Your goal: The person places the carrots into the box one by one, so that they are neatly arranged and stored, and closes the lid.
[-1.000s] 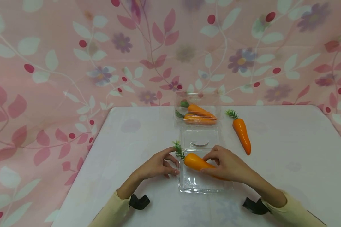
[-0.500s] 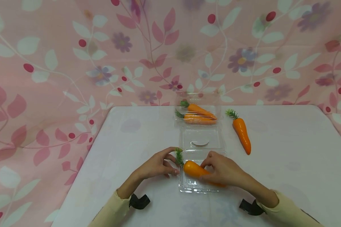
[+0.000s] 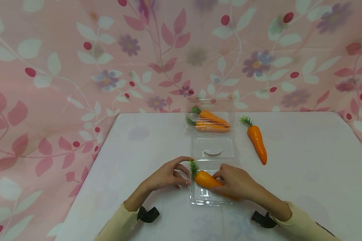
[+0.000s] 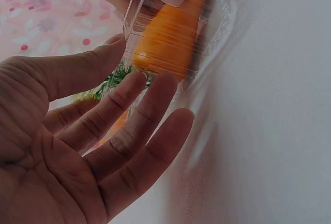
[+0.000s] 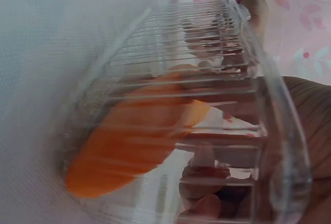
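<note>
A clear plastic clamshell box (image 3: 211, 203) lies open at the table's middle, its lid (image 3: 212, 142) folded back. In its base, a toy carrot (image 3: 205, 179) with a leafy green top lies slanted, top to the left. My right hand (image 3: 236, 182) reaches into the base and pinches the carrot's tapering part; its tip is partly hidden in the head view. Through the ribbed wall, the right wrist view shows the orange tip (image 5: 121, 146) low in the box. My left hand (image 3: 169, 174) touches the box's left side with spread, gently bent fingers, near the carrot leaves.
Behind the open lid stands another clear box (image 3: 209, 104) with carrots inside. To its right, a loose carrot (image 3: 257, 144) lies on the white table (image 3: 301, 147). A pink floral cloth (image 3: 169, 50) hangs along the back.
My right hand has lowered the carrot into the box base and shifted slightly left and toward me. The carrot's leaves have come inside the left wall. My left hand stays nearly still.
</note>
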The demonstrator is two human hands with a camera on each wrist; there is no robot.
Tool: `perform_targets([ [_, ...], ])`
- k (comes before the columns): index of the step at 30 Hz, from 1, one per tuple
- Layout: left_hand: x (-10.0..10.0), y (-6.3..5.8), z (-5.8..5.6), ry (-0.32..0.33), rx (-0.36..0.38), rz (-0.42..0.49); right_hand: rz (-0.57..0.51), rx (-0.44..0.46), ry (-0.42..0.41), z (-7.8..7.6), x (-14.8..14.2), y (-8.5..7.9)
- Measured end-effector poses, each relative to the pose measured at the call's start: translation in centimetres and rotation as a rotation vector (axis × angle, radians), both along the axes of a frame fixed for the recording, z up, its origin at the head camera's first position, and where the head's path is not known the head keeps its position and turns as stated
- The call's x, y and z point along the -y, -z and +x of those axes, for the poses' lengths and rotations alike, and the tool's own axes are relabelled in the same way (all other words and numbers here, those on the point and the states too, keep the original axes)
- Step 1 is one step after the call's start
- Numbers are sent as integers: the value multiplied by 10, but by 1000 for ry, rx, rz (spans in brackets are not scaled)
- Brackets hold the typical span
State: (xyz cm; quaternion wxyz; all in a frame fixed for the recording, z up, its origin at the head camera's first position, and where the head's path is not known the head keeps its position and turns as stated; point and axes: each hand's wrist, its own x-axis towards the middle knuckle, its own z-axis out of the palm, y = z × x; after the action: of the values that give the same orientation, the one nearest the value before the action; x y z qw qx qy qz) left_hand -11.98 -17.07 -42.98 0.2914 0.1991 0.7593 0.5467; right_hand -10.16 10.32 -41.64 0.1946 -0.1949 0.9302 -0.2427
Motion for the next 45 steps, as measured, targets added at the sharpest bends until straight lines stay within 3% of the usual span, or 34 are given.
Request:
perform_targets([
  [6, 0, 0, 0, 4, 1, 1, -10, -11, 13, 2, -4, -13],
  [12, 0, 0, 0, 4, 4, 10, -93, -57, -10, 4, -19, -37],
  [17, 0, -1, 1, 2, 2, 10, -139, -112, -19, 0, -32, -45],
  [28, 1, 0, 1, 5, -6, 3, -196, -222, 61, -18, -65, -47],
  [37, 1, 0, 2, 2, -4, 2, -221, -348, 115, -37, -92, -32],
  [45, 1, 1, 1, -3, -3, 5, -213, -381, 206, -47, -108, -21],
])
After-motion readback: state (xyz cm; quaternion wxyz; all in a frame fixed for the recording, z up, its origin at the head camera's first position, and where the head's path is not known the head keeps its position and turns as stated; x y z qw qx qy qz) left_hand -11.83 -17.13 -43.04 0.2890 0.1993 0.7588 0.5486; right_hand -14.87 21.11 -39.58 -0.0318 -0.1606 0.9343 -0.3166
